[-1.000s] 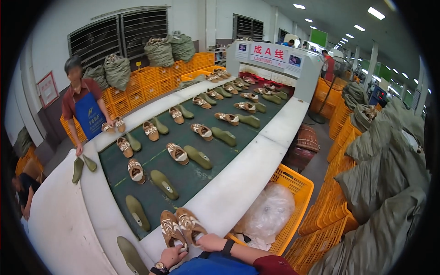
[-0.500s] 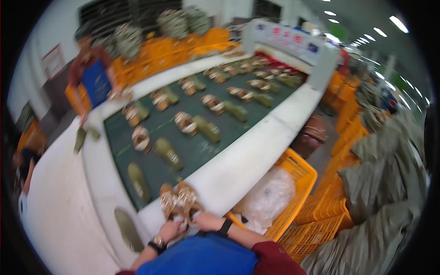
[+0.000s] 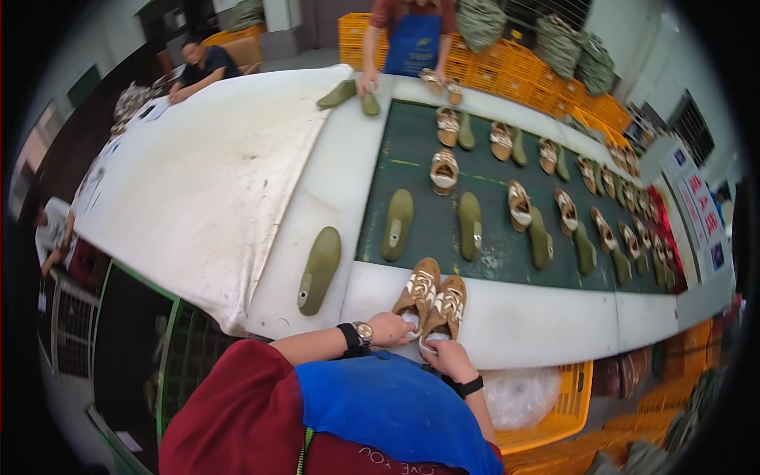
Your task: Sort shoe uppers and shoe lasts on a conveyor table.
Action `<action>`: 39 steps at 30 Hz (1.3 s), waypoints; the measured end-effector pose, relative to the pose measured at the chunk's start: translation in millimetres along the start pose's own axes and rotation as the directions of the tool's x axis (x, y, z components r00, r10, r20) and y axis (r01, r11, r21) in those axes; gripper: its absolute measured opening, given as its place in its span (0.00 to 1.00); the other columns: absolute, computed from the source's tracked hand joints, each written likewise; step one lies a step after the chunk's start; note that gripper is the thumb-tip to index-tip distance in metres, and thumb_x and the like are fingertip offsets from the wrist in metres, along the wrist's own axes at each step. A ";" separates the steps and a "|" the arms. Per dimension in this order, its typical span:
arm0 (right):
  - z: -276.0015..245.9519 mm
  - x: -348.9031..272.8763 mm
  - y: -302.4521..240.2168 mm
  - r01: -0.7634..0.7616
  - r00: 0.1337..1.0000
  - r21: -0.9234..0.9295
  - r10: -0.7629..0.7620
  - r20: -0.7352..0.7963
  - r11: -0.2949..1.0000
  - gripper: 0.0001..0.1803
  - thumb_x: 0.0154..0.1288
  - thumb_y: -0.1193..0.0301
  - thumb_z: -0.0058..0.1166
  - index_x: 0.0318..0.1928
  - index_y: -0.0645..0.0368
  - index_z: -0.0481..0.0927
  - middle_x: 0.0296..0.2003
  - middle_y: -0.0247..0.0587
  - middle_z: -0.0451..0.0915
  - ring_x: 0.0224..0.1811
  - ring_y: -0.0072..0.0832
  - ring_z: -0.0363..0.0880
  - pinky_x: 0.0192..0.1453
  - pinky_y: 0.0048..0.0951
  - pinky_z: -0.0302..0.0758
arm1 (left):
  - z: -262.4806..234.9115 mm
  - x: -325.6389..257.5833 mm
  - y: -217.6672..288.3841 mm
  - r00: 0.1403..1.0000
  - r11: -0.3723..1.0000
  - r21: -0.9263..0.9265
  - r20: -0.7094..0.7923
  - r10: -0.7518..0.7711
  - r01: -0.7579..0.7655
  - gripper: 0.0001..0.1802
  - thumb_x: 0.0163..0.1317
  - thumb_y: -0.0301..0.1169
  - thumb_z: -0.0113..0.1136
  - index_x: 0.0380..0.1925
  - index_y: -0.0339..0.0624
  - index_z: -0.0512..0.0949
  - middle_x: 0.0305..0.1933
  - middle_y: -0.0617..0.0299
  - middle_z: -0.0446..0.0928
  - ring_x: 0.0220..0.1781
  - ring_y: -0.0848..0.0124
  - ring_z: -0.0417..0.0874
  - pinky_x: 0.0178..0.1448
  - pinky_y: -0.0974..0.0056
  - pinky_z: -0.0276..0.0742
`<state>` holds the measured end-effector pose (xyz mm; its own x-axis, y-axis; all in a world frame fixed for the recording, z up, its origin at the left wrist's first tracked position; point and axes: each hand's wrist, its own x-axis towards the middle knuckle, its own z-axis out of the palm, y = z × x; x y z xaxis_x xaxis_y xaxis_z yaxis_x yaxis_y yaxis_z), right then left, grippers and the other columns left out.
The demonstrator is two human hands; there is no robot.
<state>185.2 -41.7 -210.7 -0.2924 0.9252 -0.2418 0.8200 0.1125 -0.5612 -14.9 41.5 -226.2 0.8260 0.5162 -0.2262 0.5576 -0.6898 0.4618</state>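
Note:
A pair of brown sneakers with white laces and stripes lies side by side on the white ledge in front of me, toes pointing away. My left hand is closed on the heel of the left sneaker. The heel of the right sneaker is in my right hand, fingers bent at its opening. Something pale shows inside both shoe openings. To the left, a green shoe last rests alone on the white surface. Two more, a green last and another green last, lie on the dark green conveyor belt.
Rows of sneakers and lasts run along the belt to a machine housing at right. Across it, a co-worker in a blue apron touches green lasts. A yellow crate holding clear plastic stands below the ledge. White cloth covers the left table.
My view has swung to the left, bringing the cloth-covered table and a seated person into sight. Both hands still hold the sneakers at the heels.

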 end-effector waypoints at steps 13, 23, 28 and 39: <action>-26.7 24.1 -40.4 0.075 0.926 0.085 -0.101 0.363 0.994 0.15 0.56 0.71 0.55 0.43 0.67 0.76 0.33 0.60 0.78 0.37 0.55 0.77 0.39 0.38 0.74 | 1.0 -26.7 7.0 0.959 0.955 -0.250 -0.188 -0.212 0.162 0.15 0.51 0.41 0.55 0.35 0.48 0.81 0.33 0.52 0.80 0.39 0.52 0.80 0.43 0.51 0.75; -74.6 38.0 -53.8 0.291 0.871 -0.042 -0.246 0.424 0.956 0.20 0.58 0.64 0.57 0.50 0.56 0.75 0.37 0.51 0.80 0.38 0.38 0.79 0.47 0.36 0.73 | 42.2 -13.6 10.7 0.905 0.966 -0.166 -0.347 -0.246 0.199 0.13 0.53 0.39 0.52 0.32 0.47 0.80 0.31 0.54 0.80 0.37 0.56 0.81 0.45 0.51 0.75; -92.6 50.9 -11.4 0.385 0.923 0.029 -0.385 0.009 0.923 0.15 0.56 0.68 0.56 0.39 0.69 0.78 0.27 0.50 0.80 0.30 0.31 0.79 0.38 0.33 0.74 | 38.2 4.9 21.9 0.909 0.973 -0.165 -0.358 -0.213 0.163 0.09 0.52 0.34 0.52 0.30 0.48 0.80 0.31 0.55 0.80 0.37 0.56 0.81 0.40 0.53 0.77; -81.9 -25.8 16.4 0.017 0.969 -0.207 0.035 0.246 0.978 0.16 0.53 0.55 0.56 0.35 0.52 0.84 0.31 0.46 0.82 0.35 0.44 0.80 0.41 0.39 0.76 | -52.6 -24.1 33.4 0.984 0.974 -0.155 -0.032 -0.173 0.166 0.17 0.51 0.37 0.61 0.43 0.49 0.78 0.37 0.51 0.79 0.42 0.54 0.80 0.45 0.53 0.74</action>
<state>246.5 -34.0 -148.9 -0.3751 0.8111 -0.4487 0.8991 0.2007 -0.3889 -20.5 32.7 -160.2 0.7141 0.6438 -0.2749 0.6673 -0.5075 0.5451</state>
